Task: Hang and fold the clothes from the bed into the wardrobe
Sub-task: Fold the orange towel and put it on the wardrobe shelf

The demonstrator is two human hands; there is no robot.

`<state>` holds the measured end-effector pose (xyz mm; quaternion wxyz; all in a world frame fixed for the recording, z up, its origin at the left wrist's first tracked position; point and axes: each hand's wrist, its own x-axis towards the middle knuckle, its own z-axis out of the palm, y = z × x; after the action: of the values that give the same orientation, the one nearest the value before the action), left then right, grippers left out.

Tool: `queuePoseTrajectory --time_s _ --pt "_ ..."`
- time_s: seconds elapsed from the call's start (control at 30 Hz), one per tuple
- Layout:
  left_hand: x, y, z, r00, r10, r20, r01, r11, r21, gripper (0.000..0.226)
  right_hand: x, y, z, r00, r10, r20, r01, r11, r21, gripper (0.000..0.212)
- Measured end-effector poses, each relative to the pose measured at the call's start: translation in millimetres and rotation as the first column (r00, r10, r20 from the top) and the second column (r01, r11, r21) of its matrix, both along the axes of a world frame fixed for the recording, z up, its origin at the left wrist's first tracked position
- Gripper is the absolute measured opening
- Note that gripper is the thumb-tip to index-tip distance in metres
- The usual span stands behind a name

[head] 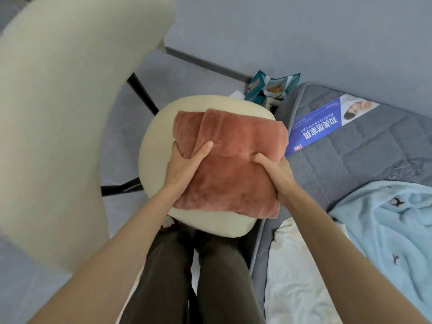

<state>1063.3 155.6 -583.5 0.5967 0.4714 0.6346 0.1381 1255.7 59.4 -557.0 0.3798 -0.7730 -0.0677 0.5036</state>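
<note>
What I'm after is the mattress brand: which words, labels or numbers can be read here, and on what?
"和美居家具": blue label on the mattress, upside down.
"HEMEIFURNITURE": same label, beside the characters.
"Hm": red, at that label's near end.
Label's small print and the teal bag print: too small to read.

left hand [184, 164], right hand [273, 170]: fingers mostly hidden under rust garment [236, 146]; chair back [58, 113] blurred; blue fabric [388, 220] cropped.

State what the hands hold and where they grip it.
A folded pink garment: the left hand grips its left edge, the right hand its right edge.
</note>
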Motion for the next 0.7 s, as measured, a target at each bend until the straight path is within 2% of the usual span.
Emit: queuePoseTrajectory --time_s 0.1,0.2,0.3,0.4,0.5,0.7 --pt "-17.2 -12.4 41.6 1.000 0.006 0.004 -0.006 0.998 0.067 0.096 -10.2 -6.3 41.3 0.998 0.052 -0.027 -0.050 0.997 0.057 0.070" --pt "-36.3 -27.0 82.1 1.000 0.019 0.025 -0.022 0.991 0.134 0.087 -27.1 -17.9 79.9 0.996 0.082 -0.026 -0.078 0.988 0.133 0.068" --pt "-58.3 -45.2 117.5 0.998 0.017 0.061 -0.027 0.986 0.167 0.086 -49.1 -37.5 113.8 0.996 0.089 0.006 -0.089 0.973 0.215 0.067" --pt "-83.9 -69.5 149.8 0.996 0.008 0.085 -0.027 0.975 0.222 0.089 -76.6 -63.1 148.5 0.996 0.083 0.045 -0.092 0.956 0.279 0.077" --pt "-113.7 -102.8 183.0 0.998 -0.016 0.056 -0.001 0.960 0.280 0.093 -107.7 -96.8 180.8 0.992 0.065 0.106 -0.097 0.938 0.333 0.071" --pt "-199.3 -175.1 233.8 0.996 0.009 0.094 -0.040 0.943 0.331 0.082 -191.0 -163.4 232.9 0.983 0.068 0.171 -0.127 0.923 0.363 0.077"
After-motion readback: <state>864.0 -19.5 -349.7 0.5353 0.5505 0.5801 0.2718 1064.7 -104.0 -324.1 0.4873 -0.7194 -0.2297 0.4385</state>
